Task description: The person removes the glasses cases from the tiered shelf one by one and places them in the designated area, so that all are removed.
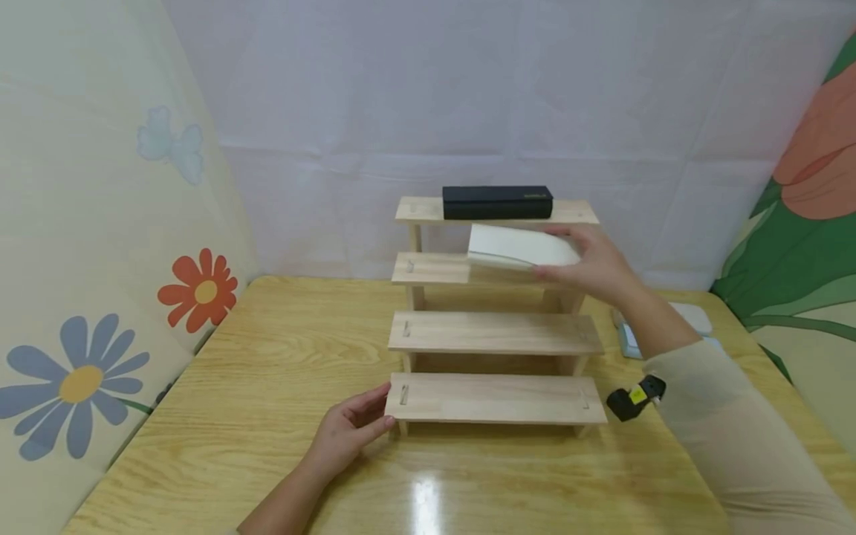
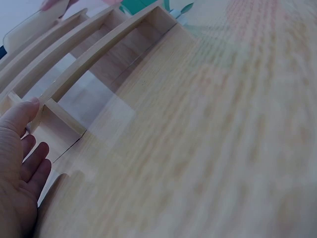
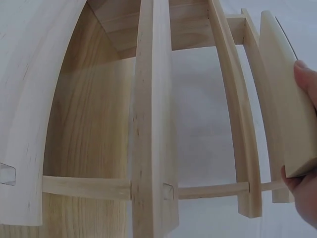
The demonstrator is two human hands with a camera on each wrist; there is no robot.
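A wooden tiered display stand (image 1: 495, 332) rises in steps on the table. At its left end, my left hand (image 1: 348, 435) holds the corner of the lowest shelf, thumb at the front edge. The left wrist view shows that thumb on the shelf corner, with other fingers (image 2: 37, 166) loosely bent below it. My right hand (image 1: 588, 260) grips a white glasses case (image 1: 511, 247) by its right end, thumb on the near side. The case overlaps the second shelf from the top in the head view. A black glasses case (image 1: 498, 203) lies on the top shelf.
Right of the stand lies a small black object with a yellow label (image 1: 635, 397). Behind my right forearm are pale blue and white items (image 1: 692, 319), partly hidden. A white cloth backdrop (image 1: 321, 208) stands behind, with flower-printed panels (image 1: 80, 386) at both sides.
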